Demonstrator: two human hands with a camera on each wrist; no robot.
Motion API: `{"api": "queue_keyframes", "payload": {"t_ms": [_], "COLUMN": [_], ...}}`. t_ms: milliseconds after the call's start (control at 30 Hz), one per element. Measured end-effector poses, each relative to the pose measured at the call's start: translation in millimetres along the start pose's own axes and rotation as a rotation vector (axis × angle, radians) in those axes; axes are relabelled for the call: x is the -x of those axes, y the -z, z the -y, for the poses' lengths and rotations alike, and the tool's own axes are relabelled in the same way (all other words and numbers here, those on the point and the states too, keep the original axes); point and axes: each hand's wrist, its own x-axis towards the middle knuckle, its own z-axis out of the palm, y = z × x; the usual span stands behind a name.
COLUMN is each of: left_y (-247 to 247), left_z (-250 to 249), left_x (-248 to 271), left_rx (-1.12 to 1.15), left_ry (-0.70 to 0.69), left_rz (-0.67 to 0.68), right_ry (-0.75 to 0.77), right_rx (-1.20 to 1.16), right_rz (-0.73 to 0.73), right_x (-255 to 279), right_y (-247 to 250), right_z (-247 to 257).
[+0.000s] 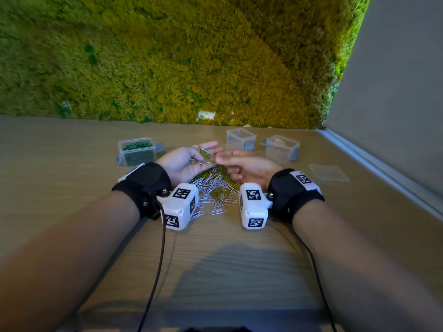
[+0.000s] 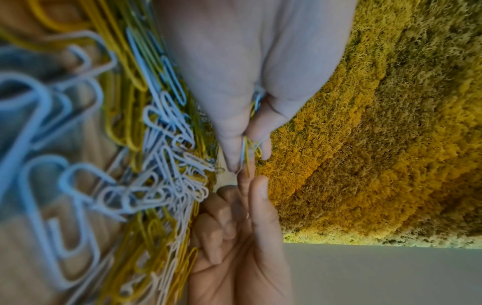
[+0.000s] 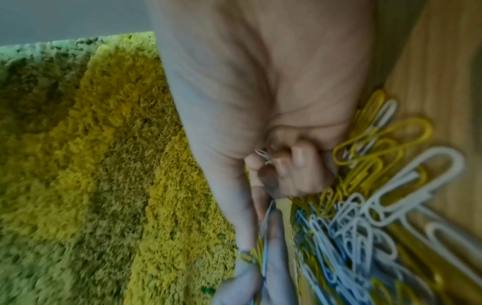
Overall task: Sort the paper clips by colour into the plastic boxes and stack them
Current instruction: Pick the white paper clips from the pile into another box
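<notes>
Left hand: the left hand (image 1: pixel 185 164) lies palm up above the pile, fingers loosely spread, cradling a small bunch of clips (image 1: pixel 205 155) of yellow and white.
Right hand: the right hand (image 1: pixel 247 167) has thumb and forefinger reaching into that bunch, other fingers curled; whether the grip has closed on a clip, I cannot tell.
Pile: mixed paper clips (image 1: pixel 215 190) on the tabletop (image 1: pixel 72 188), between both wrists.
Boxes: green-filled box (image 1: pixel 137 151) left; two clear boxes (image 1: pixel 240 138) (image 1: pixel 282 147) right; lid (image 1: pixel 328 173) beside them.
</notes>
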Motion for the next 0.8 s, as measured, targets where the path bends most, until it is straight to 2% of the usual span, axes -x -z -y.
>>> {"api": "queue_keyframes", "payload": {"t_ms": [200, 500, 567, 700, 767, 800], "left_y": [-1.4, 0.5, -2.3, -3.8, -4.0, -3.7], "left_z": [1.6, 0.9, 0.2, -1.8, -1.9, -2.0], "left_x": [-0.8, 0.7, 2.3, 3.7, 4.8, 4.4], "left_rx": [0.035, -0.126, -0.132, -0.133, -0.128, -0.095], "left_ry": [-0.008, -0.066, -0.092, -0.099, -0.101, -0.108], "left_rz": [0.039, 0.062, 0.052, 0.05, 0.042, 0.014], "right_ry": [0.151, 0.166, 0.163, 0.091, 0.071, 0.07], "right_rx": [0.158, 0.309, 0.223, -0.199, -0.213, -0.13], "right_rz": [-0.113, -0.151, -0.166, -0.159, -0.181, -0.212], "right_x": [-4.3, -3.3, -3.5, -2.7, -3.7, -4.5], "right_y": [-7.1, -1.3, -2.2, -1.4, 1.9, 4.3], "right_z": [-1.6, 2.0, 1.5, 6.0, 6.5, 5.4]}}
